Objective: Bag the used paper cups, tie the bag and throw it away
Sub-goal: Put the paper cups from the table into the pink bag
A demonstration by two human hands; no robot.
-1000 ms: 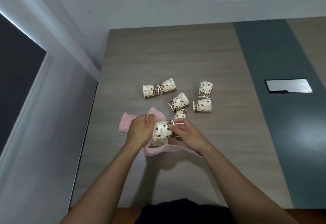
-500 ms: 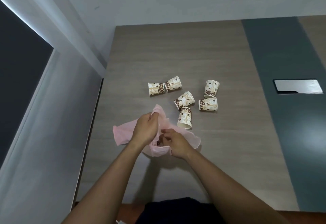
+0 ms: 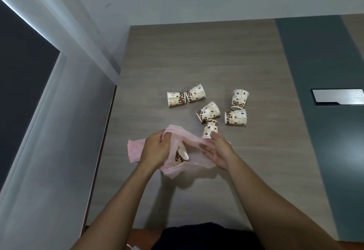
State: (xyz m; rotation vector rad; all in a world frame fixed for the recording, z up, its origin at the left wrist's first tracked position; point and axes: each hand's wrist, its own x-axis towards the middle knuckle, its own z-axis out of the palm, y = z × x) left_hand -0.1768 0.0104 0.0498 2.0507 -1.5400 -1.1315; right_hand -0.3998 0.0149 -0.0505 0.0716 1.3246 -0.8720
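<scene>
Nearest the tabletop's (image 3: 197,56) near edge, the pink bag (image 3: 194,156) is gripped at its mouth by the clenched left hand (image 3: 156,149) while the right hand (image 3: 217,152) is released, one cup (image 3: 180,156) bagged, six loose cups (image 3: 209,128) left toward the middle, tying and disposal undone.

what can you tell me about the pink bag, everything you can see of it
The pink bag is thin, soft plastic, slightly see-through and crumpled. It lies on the wooden table near the front edge with its mouth held open. The left hand pinches the rim in a closed grip and lifts it; the right hand is open, its fingers against the far side of the mouth. At least one paper cup with a coffee-bean print is already inside. Another cup lies just beyond the rim.
</scene>
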